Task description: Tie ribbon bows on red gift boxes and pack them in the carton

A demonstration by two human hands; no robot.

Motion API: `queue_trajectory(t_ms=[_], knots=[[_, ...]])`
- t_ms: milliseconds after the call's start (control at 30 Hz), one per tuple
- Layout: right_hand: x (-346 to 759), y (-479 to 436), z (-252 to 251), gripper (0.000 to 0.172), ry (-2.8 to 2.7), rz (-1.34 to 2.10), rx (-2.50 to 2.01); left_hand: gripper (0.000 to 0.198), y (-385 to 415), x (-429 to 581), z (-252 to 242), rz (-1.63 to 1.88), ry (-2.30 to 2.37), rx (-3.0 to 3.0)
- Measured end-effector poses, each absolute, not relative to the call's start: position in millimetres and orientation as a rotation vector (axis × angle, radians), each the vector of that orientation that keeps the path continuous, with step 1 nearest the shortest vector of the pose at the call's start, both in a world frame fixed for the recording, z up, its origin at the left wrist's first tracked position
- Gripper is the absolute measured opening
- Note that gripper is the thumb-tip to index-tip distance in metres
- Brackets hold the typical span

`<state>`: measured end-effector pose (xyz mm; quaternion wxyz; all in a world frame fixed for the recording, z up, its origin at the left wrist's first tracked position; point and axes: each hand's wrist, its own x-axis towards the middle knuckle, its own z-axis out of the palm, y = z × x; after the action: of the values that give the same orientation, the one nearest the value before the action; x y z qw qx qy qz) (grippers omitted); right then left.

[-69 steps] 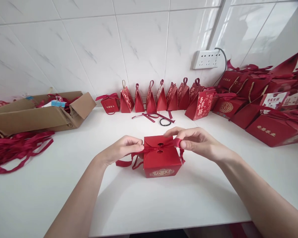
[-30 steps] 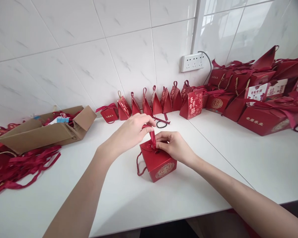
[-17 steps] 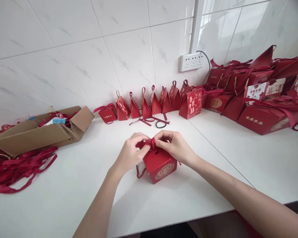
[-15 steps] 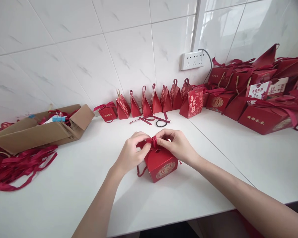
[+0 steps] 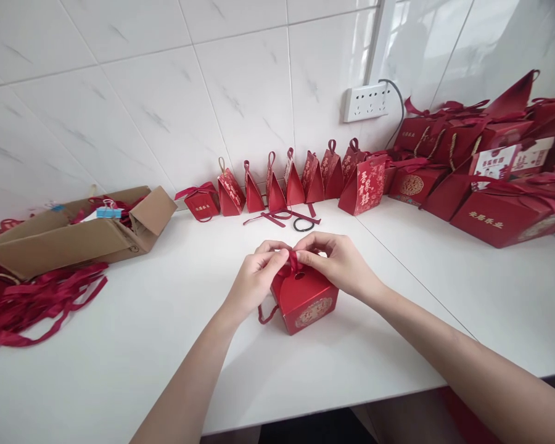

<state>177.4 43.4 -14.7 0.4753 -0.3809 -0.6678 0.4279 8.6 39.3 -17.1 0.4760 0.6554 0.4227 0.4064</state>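
Observation:
A red gift box [image 5: 312, 302] with a gold emblem on its front stands on the white table, a rope-like red handle loop hanging at its left side. On top of it a dark red ribbon [image 5: 293, 262] is gathered in a knot or bow; its exact form is partly hidden by fingers. My left hand [image 5: 261, 274] pinches the ribbon from the left, thumb on top. From the right, my right hand [image 5: 335, 259] pinches the ribbon between thumb and fingers, its fingertips close to those of the left.
Several small red boxes [image 5: 276, 194] line the wall. Loose ribbon scraps [image 5: 266, 218] and a black ring [image 5: 303, 224] lie before them. Larger red boxes [image 5: 494, 216] are piled at right. A cardboard box [image 5: 74, 243] and a ribbon heap [image 5: 46, 302] are at left.
Both hands stay at the ribbon; the left thumb and fingers have shifted over the knot. The view has tilted slightly, and the box appears a little further right.

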Motion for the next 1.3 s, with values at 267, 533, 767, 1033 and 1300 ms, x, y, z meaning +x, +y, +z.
queue_trajectory(t_ms=[267,533,767,1033,1300], knots=[[179.6,43.6,-14.0,0.009,-1.693,0.946,-0.974,0.028,42.5,5.6,-19.1,0.940,0.857,1.403],[191.0,41.3,-16.7,0.005,-1.989,0.499,-0.766,0.028,43.6,5.3,-20.6,0.993,0.877,1.376],[193.7,44.7,-21.4,0.015,-2.080,0.163,-0.756,0.034,41.3,2.7,-21.1,0.980,0.975,1.597],[213.5,50.0,-8.8,0.017,-2.233,0.276,-0.757,0.023,34.5,1.4,-16.9,1.321,1.273,2.284],[227.4,53.8,-3.0,0.020,-2.305,0.323,-0.685,0.016,31.1,-11.1,-5.4,1.102,1.083,2.341]])
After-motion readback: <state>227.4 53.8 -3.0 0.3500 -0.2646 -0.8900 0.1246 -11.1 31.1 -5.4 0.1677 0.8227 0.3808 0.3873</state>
